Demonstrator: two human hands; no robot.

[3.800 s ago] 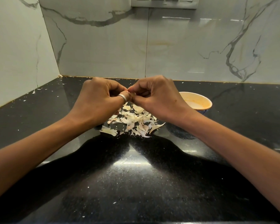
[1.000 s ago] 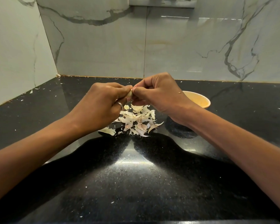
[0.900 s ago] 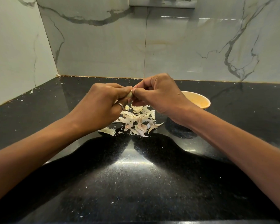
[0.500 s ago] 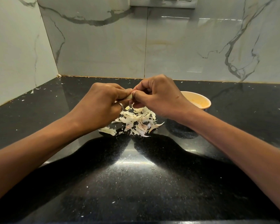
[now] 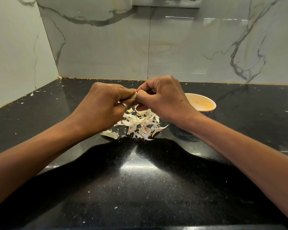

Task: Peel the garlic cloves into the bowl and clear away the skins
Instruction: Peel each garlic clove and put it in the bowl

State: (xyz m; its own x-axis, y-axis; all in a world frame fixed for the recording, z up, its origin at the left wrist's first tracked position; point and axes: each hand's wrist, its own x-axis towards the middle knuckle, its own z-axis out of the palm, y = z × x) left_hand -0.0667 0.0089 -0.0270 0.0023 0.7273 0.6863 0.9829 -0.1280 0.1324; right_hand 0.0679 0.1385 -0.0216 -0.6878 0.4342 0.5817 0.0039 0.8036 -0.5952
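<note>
Both of the person's hands meet above the middle of the glossy black speckled stone table [image 5: 140, 180], raised a little off its surface. The left hand [image 5: 103, 103] has its fingers [image 5: 123, 95] curled inward, and they pinch a small pale garlic clove [image 5: 133, 96] at their tips. Only the end of the clove shows between the two hands. A thin silver ring [image 5: 125, 106] sits on one finger of this hand.

The right hand [image 5: 163, 100] faces it, knuckles up, its fingers [image 5: 145, 94] bent tightly. Its thumb and forefinger tips close on the exposed end of the same clove, touching the left hand's fingertips. How much skin is on the clove cannot be told, since the fingers cover most of it.

Directly below the hands lies a loose heap of whitish, papery garlic skins [image 5: 140, 123], spread on the table, with one larger flake lying apart at its left edge. Just to the right of the heap, partly hidden behind the right wrist, stands a small round bowl with a cream-orange inside and a blue patterned outside [image 5: 202, 101]. What it contains is not visible from this angle.

Tiny pale flecks [image 5: 32, 93] dot the table towards the back left corner. Grey-veined white marble wall tiles [image 5: 106, 47] rise behind and to the left, and the lower edge of a grey switch plate [image 5: 166, 3] shows at the top.
</note>
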